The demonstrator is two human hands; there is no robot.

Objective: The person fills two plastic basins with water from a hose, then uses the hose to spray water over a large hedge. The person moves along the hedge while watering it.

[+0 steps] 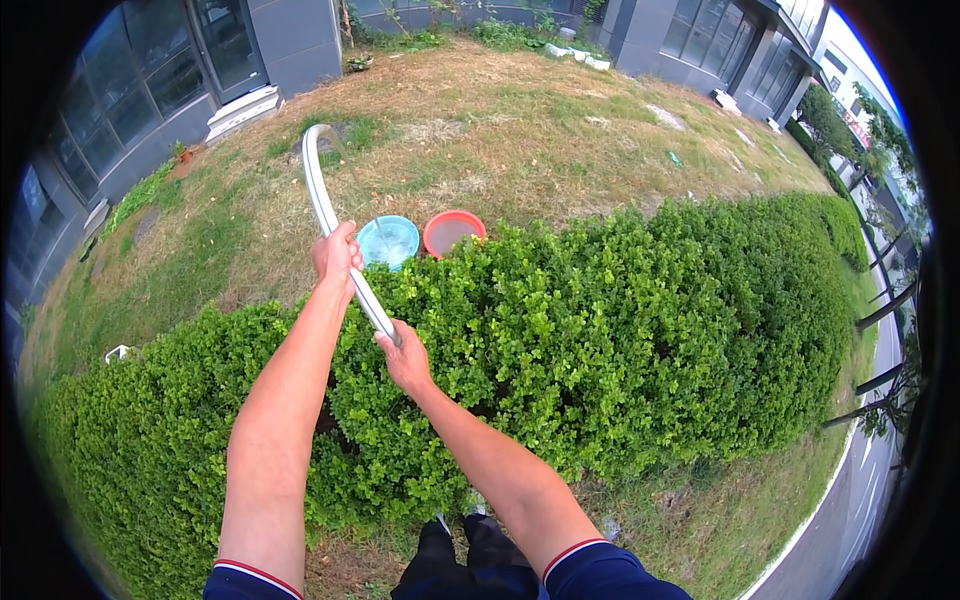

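A white hose with a dark stripe (318,184) reaches out over the hedge, its far end bending over. My left hand (338,256) is wrapped around the middle of it. Lower down, my right hand (406,358) grips the same hose; the part beyond that hand is hidden. A thin stream of water (361,184) arcs from the hose's end into a light blue plastic basin (410,238), where the surface is churned white. Just right of it stands a red-rimmed basin (454,217) with murky-looking contents, its near edge partly covered by leaves.
A dense trimmed hedge (570,337) lies between me and the basins. Behind them spreads patchy dry grass (525,150), up to grey buildings (292,37). White planters (577,54) stand at the back. A road (817,540) curves along the right.
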